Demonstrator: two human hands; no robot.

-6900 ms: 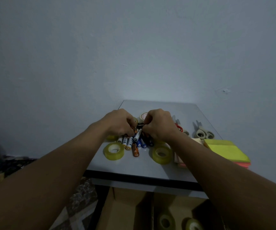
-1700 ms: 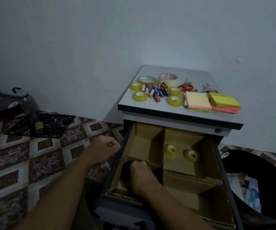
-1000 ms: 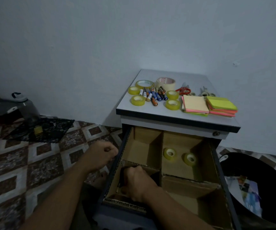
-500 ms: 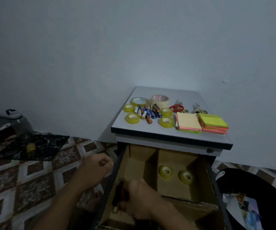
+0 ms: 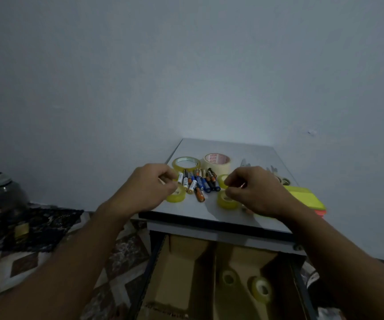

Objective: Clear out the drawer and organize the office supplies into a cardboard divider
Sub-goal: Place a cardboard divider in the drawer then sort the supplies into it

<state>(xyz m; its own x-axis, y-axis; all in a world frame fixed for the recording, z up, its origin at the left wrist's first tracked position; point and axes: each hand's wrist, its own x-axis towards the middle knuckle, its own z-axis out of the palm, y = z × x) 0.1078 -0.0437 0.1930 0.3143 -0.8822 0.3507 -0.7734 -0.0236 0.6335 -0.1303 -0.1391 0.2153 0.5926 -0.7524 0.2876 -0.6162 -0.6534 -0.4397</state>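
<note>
Both sets of fingers curled, grasp unclear: your left hand (image 5: pixel 149 188) and right hand (image 5: pixel 253 192) flank batteries (image 5: pixel 198 183), axes pointing away; left nearer.

The left hand (image 5: pixel 149 188) and right hand (image 5: pixel 253 192) are over the grey surface (image 5: pixel 228 146), fingers (image 5: pixel 169 179) curled inward; whether they pinch anything is unclear. Between the two sets of fingers lies a heap of batteries (image 5: pixel 198 183). Beyond them stand a clear tape roll (image 5: pixel 186 163) and a masking tape roll (image 5: pixel 216 160). Below the hands, the open drawer (image 5: pixel 150 262) holds a cardboard divider (image 5: pixel 209 269), with two small tape rolls (image 5: pixel 261 288) in its right compartment.
</note>
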